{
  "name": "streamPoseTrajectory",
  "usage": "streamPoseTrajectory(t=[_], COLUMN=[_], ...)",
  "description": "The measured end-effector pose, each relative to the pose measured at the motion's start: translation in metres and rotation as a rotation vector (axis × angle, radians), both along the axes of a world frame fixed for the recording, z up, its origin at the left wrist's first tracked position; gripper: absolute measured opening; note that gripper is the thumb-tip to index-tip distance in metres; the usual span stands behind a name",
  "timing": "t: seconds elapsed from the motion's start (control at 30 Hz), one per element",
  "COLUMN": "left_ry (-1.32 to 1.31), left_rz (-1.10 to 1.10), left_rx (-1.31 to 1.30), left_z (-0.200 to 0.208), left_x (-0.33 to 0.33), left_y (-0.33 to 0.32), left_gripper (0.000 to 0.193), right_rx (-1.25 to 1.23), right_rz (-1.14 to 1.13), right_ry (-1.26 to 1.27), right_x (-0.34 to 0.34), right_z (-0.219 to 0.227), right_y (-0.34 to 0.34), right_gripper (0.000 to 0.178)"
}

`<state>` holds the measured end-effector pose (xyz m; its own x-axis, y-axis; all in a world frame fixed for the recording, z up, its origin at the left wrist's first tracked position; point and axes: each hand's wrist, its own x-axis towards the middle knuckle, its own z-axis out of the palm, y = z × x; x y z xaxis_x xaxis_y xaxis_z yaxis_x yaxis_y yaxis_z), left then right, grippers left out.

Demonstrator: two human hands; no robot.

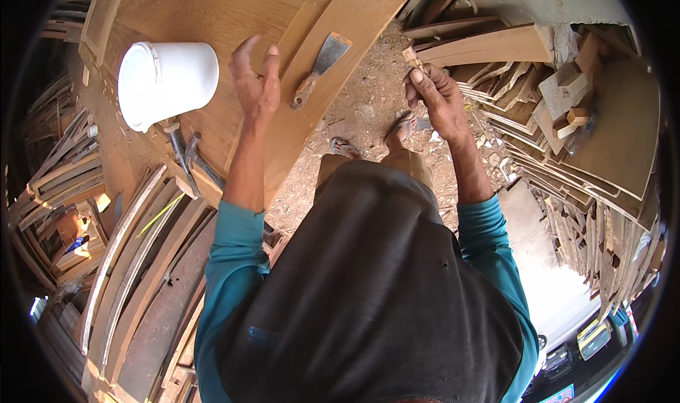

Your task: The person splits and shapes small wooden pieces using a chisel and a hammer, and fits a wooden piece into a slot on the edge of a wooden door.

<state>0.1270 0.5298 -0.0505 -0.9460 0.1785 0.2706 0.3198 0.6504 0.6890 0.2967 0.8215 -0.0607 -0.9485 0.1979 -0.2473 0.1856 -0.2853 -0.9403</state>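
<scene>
My left hand (256, 84) is raised over a brown wooden panel (212, 10), fingers apart and holding nothing. Just right of it, a putty knife (322, 69) with a wide grey blade and a worn handle lies on the panel. On the other side, a white plastic bucket (180, 77) is close to my fingers. My right hand (435, 98) is over the floor beyond the panel's right edge. Thumb and fingers pinch a small tan piece (410, 54) that looks like wood; its lower end is hidden in the grip.
A hammer (178, 151) and another dark-handled tool lie below the bucket. Curved boards (152, 261) are stacked at the lower left. Wood sheets and offcuts (567, 134) are piled on the right. Debris covers the dirt floor (368, 105) around my sandalled feet.
</scene>
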Motion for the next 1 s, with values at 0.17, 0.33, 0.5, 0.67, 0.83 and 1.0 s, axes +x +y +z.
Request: streamPoseTrajectory(t=[0.17, 0.33, 0.5, 0.67, 0.83, 1.0], left_ry=[-0.586, -0.684, -0.361, -0.197, -0.201, -0.129], left_rz=[-0.266, -0.144, 0.403, 0.915, 1.175, 1.169], left_rx=[0.511, 0.493, 0.684, 0.541, 0.495, 0.712], left_z=[0.063, 0.057, 0.059, 0.041, 0.037, 0.017], left_x=[0.113, 0.162, 0.207, 0.268, 0.313, 0.333], left_y=[0.001, -0.089, -0.195, -0.28, -0.253, -0.233], left_gripper=[0.047, 0.03, 0.026, 0.024, 0.026, 0.023], right_rx=[-0.003, 0.15, 0.512, 0.876, 0.757, 0.776], right_rz=[0.298, 0.64, 0.854, 1.03, 1.276, 0.939], right_ry=[-0.083, -0.051, 0.29, 0.911, 0.937, 0.845], right_x=[0.013, 0.008, -0.004, -0.009, -0.045, -0.098], right_z=[0.036, 0.046, 0.05, 0.034, 0.017, 0.018], right_y=[-0.082, -0.178, -0.279, -0.356, -0.378, -0.411], right_gripper=[0.031, 0.029, 0.025, 0.036, 0.038, 0.044])
